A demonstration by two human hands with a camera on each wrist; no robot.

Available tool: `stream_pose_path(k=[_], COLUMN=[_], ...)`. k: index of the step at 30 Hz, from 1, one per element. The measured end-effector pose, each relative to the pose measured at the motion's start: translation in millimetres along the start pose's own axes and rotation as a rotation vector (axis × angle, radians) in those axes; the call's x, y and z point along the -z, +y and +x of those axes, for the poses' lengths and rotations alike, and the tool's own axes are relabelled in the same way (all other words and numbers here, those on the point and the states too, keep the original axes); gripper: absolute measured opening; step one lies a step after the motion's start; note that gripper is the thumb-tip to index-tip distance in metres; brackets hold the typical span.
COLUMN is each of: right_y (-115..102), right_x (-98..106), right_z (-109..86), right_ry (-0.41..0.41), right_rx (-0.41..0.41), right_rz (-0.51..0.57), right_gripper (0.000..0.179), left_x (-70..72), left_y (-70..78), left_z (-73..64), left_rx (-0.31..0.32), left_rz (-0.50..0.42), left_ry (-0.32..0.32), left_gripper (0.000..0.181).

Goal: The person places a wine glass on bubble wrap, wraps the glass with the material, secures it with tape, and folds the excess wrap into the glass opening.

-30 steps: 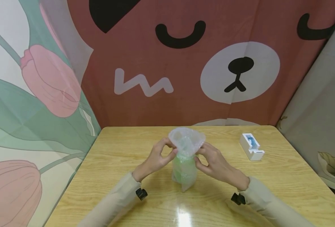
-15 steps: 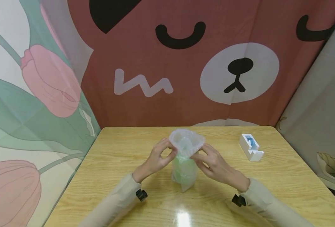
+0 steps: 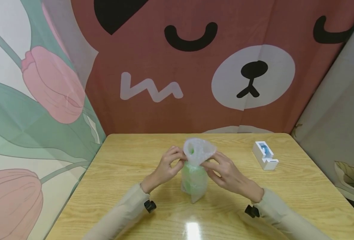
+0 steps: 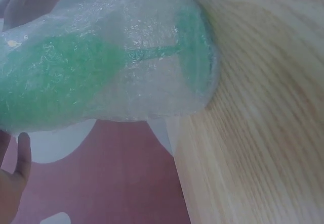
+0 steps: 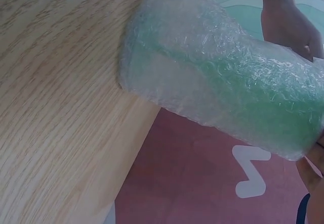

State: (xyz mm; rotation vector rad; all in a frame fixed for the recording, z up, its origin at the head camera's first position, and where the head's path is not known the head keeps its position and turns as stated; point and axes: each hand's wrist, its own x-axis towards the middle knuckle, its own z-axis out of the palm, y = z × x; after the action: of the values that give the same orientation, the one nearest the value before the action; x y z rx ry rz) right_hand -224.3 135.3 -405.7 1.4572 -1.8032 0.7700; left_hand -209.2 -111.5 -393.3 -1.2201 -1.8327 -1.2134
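A green stemmed glass [image 4: 66,72], with bowl, stem and round foot showing through, stands upright on the table inside a sleeve of clear bubble wrap [image 3: 198,146]. Above the bowl the wrap narrows and flares into a loose top. My left hand [image 3: 167,165] pinches the left side of this neck between thumb and fingers. From the right, my right hand [image 3: 227,171] pinches the neck, its fingers reaching across the front. In the right wrist view the wrapped glass [image 5: 263,90] lies across the picture, its foot against the wood.
A white tape dispenser [image 3: 265,155] with a blue roll stands at the right rear of the wooden table [image 3: 126,150]. Behind the table hangs a cloth with a bear print [image 3: 153,116]; patterned cloths flank both sides.
The wrap's flared top has drawn in on the left and its opening has narrowed. My right fingers have shifted left across the neck; my left hand stays nearly in place.
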Motion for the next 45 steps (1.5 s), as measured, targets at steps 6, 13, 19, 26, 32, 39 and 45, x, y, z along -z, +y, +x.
stream_pose_path(k=[6,13,19,26,32,39,45], right_y=[1,0,1,2,3,3,3], right_x=[0,-1,-3,-7,-8,-7,-6], right_z=[0.2,-0.7,0.9,6.2,5.5,4.5,4.3], right_ry=[-0.003,-0.001,0.035,0.048,0.047,0.024,0.023], right_rx=[-0.004,-0.009,0.023,0.031,0.014,0.010,0.017], right_rz=[0.006,0.000,-0.013,0.031,0.017,0.021,0.022], right_gripper=[0.027,0.028,0.027,0.022,0.021,0.023,0.025], left_x=[-4.5,-4.1,-3.9,-6.5,-8.8,-9.3,-10.9], left_y=[-19.2,-22.7,-23.5,-21.1,-21.8,-22.8,-22.6], left_z=[-13.2,-16.4,-15.4,-16.4,-18.5,-20.9,-22.6], left_rx=[-0.033,-0.017,-0.013,-0.020,-0.013,-0.017,0.000], left_rz=[0.042,0.067,0.071,0.081,0.080,0.079,0.057], left_ry=[0.003,0.007,0.007,0.031,0.038,0.044,0.049], left_gripper=[0.020,0.019,0.018,0.019,0.017,0.018,0.022])
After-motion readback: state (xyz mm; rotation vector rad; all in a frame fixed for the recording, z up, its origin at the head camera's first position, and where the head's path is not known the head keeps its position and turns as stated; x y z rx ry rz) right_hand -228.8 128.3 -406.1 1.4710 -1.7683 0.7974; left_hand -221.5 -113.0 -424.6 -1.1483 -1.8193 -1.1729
